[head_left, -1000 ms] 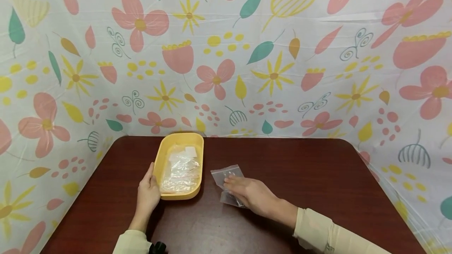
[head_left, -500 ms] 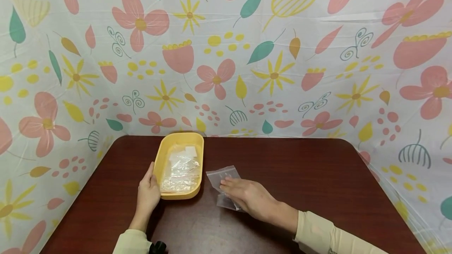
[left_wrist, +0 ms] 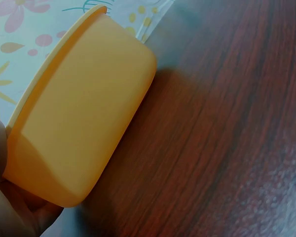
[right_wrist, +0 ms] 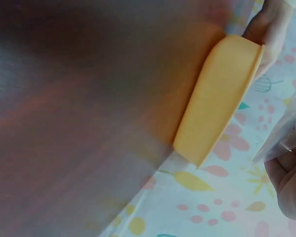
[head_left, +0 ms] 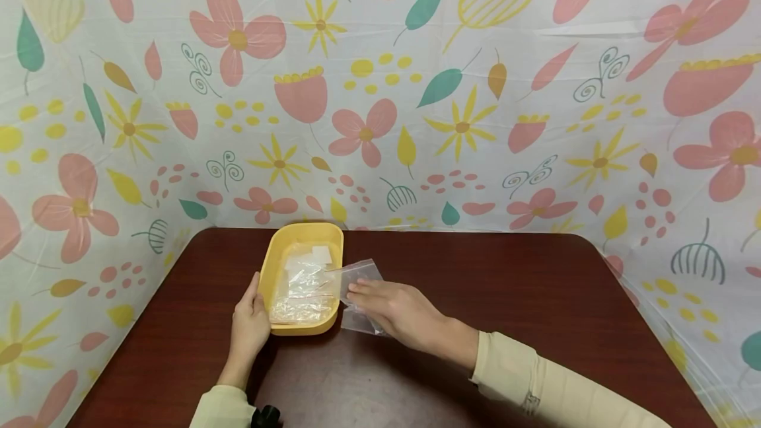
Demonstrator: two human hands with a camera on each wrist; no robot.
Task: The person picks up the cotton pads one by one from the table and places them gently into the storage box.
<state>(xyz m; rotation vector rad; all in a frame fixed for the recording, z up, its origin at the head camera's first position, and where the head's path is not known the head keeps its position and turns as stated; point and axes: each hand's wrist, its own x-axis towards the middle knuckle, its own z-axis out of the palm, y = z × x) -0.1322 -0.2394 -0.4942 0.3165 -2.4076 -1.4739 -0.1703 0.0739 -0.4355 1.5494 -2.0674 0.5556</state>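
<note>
My left hand [head_left: 250,322] grips the left side of a yellow plastic tray [head_left: 304,331], thumb by the rim and fingers below it in the left wrist view. Several clear plastic bags [head_left: 303,289] lie flat inside, with a small white piece [head_left: 322,254] at their upper end. My right hand [head_left: 410,316] holds a clear zip-lock bag [head_left: 361,322] beside the tray's right wall. One corner of that bag overlaps the tray rim in the head view. The palm and part of the bag are hidden behind the fingers. In the right wrist view the bag [right_wrist: 288,131] shows above curled fingers.
The dark red-brown wooden table [head_left: 505,283] has rounded far corners. A flower-patterned white cloth [head_left: 416,150] hangs close behind it and along both sides. A black object [head_left: 265,417] sits by the left cuff.
My right hand has moved left and slightly away from me with the zip-lock bag, bringing it up to the tray's right rim. The left hand and the tray have stayed in place.
</note>
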